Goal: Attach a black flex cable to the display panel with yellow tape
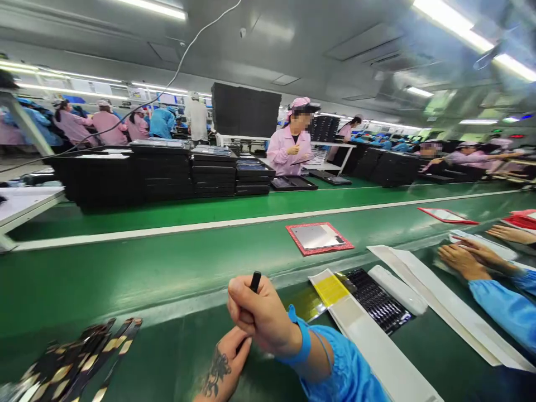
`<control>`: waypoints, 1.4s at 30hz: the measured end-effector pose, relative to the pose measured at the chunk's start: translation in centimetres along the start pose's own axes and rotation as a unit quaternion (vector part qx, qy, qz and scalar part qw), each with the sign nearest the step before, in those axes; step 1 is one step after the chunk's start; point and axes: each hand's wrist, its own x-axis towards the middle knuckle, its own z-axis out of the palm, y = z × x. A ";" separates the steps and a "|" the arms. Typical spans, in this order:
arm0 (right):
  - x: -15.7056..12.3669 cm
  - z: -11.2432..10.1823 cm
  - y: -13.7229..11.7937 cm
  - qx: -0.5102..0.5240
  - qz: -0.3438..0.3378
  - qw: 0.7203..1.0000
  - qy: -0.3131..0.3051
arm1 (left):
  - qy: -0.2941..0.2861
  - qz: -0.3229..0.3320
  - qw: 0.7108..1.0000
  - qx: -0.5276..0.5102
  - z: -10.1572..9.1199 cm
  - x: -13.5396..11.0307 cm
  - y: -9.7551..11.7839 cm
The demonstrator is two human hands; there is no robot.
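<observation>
My right hand (263, 315), with a blue band at the wrist and a blue sleeve, is closed in a fist. A short black rod-like tool (255, 281) sticks up out of it; the rest of the tool is hidden in the fingers. My left hand (229, 352), tattooed near the wrist, rests low on the green work surface (167, 352). Its fingers go behind my right hand, so their pose is hidden. To the right lie a white strip (368, 335), yellow film (330, 289) and a sheet of shiny black pieces (379, 298).
Black flex strips (84, 357) lie at left. A red-edged panel (319, 237) sits on the green belt ahead. Stacked black trays (167, 173) stand beyond it. A co-worker's hands (469, 259) are at right; a person in pink (288, 148) faces me.
</observation>
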 end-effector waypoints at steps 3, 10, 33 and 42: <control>0.5 -1.9 2.9 -0.234 -0.013 0.971 0.044 | -0.048 -0.012 0.998 -0.035 -0.4 -0.1 0.5; -1.8 -7.7 14.4 -0.661 -0.101 0.743 0.032 | -0.068 -0.057 0.995 0.052 -5.7 -5.0 0.8; -3.6 -7.5 18.1 -0.648 -0.249 0.715 -0.081 | 0.251 -0.318 0.804 0.435 -16.8 -3.4 -5.5; -3.6 -7.2 18.3 -0.666 -0.148 0.723 -0.111 | 0.289 -0.272 0.871 0.291 -18.2 -2.6 -4.1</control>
